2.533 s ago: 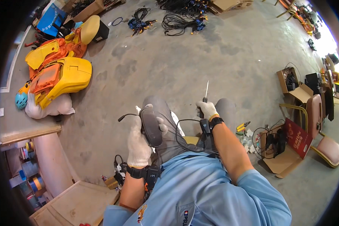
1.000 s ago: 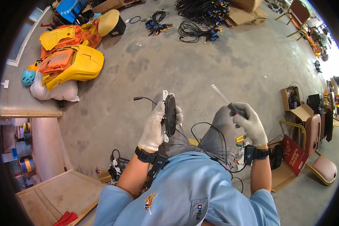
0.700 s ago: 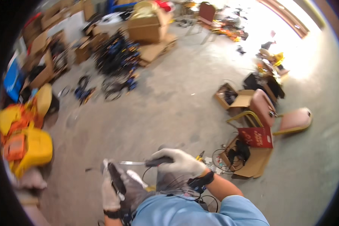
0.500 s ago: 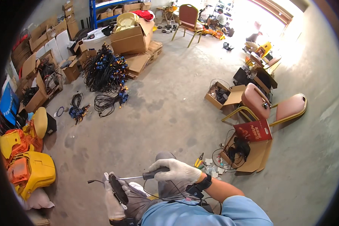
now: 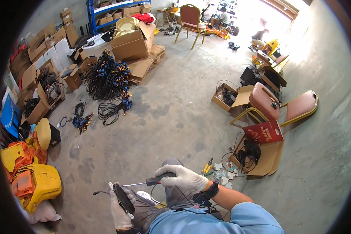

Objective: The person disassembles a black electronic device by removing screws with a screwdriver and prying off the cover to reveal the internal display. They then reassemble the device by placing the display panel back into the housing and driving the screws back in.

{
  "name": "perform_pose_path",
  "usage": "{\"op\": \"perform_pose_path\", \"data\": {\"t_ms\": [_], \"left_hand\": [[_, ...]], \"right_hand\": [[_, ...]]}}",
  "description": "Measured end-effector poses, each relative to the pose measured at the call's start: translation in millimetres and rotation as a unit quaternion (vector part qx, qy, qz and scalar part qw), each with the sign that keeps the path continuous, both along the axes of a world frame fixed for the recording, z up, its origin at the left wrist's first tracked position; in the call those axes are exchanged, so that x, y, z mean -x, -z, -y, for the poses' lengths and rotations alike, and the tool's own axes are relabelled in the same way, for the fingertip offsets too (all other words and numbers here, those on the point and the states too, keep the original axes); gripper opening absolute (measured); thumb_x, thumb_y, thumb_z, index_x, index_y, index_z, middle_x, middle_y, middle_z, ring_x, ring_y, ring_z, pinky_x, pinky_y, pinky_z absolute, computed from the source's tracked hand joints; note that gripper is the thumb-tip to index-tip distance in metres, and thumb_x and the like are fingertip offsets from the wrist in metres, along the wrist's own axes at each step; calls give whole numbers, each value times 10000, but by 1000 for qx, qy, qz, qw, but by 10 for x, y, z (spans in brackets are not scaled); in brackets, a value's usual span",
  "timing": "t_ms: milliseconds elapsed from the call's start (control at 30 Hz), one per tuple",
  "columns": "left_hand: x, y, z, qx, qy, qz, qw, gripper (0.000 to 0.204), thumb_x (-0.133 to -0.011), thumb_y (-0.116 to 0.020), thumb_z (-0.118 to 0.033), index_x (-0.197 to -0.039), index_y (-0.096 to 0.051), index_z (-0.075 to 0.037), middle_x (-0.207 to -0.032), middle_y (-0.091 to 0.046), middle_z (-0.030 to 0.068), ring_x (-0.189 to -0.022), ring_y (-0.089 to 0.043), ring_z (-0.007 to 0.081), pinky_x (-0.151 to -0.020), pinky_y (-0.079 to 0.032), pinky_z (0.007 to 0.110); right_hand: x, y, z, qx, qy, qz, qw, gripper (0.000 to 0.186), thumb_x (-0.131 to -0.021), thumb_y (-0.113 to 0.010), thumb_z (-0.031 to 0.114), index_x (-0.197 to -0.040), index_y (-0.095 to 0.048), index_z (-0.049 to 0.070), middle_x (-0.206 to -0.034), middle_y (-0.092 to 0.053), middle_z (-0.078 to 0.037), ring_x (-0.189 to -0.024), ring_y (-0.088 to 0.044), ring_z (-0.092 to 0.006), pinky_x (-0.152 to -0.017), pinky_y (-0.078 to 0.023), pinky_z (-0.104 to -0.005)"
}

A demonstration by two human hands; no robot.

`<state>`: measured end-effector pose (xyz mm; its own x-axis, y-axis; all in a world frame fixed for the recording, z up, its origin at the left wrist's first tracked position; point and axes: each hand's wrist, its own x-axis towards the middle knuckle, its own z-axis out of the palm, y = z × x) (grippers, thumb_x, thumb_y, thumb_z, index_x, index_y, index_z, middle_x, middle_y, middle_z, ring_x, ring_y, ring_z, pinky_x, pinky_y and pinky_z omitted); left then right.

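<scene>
My left hand (image 5: 119,210), in a white knit glove, grips an oblong black device (image 5: 124,198) with pale metal tabs at its ends and a short cable. My right hand (image 5: 181,178), also gloved, is wrapped round the dark handle (image 5: 155,180) of a screwdriver. Its thin shaft (image 5: 133,185) lies almost level, pointing left, with the tip at the upper end of the device; whether it touches cannot be told. Both hands are over my grey-trousered legs. Loose black cables loop below my right hand.
Yellow-handled pliers (image 5: 208,166) lie beside an open cardboard box (image 5: 273,158) at right, near pink chairs (image 5: 263,99). Yellow-orange plastic panels (image 5: 39,183) sit at left. Black cable heaps (image 5: 105,74), cartons (image 5: 130,46) and blue shelving (image 5: 93,15) are farther back. People (image 5: 224,17) are by the bright doorway.
The view has swung up and right across the room. The screwdriver has turned from upright or slanted to nearly level and moved left to the device in my left hand.
</scene>
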<state>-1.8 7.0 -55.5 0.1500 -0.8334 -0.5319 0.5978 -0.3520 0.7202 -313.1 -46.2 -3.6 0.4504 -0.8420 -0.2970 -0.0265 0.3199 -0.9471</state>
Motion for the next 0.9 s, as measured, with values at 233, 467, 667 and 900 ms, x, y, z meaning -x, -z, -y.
{"op": "perform_pose_path", "data": {"t_ms": [233,467,667,900], "left_hand": [[103,-323,-52,-46,-29,-1,999,439,-1075,-588,-621,-1163,-653,-195,-818,-575,-38,-653,-583,80,-549,-492,227],[99,-109,88,67,54,-59,995,521,-1154,-485,-487,-1503,-527,-102,-1038,-730,113,-840,-741,187,-761,-643,344],[-12,-53,-64,78,56,-83,992,606,-1097,-573,-549,-1513,-555,-109,-1109,-713,93,-892,-739,174,-830,-650,338],[8,-84,-89,86,69,-9,994,607,-1111,-547,-548,-1486,-558,-70,-1081,-719,83,-883,-724,160,-815,-630,325]], "right_hand": [[-100,-54,-10,3,-17,2,1000,391,-1012,-719,248,-1312,-705,-2,-1119,-726,-69,-941,-690,-131,-847,-568,-305],[-42,-222,-27,-55,68,-24,996,348,-941,-709,86,-1261,-686,-51,-888,-690,-48,-739,-646,-105,-671,-525,-259],[-107,-67,-19,-86,59,0,995,330,-955,-700,121,-1250,-696,-26,-838,-677,-33,-680,-625,-94,-632,-519,-249],[-189,-120,-35,-87,59,-32,994,321,-955,-700,149,-1237,-714,-4,-825,-666,-9,-678,-622,-78,-610,-494,-232]]}}
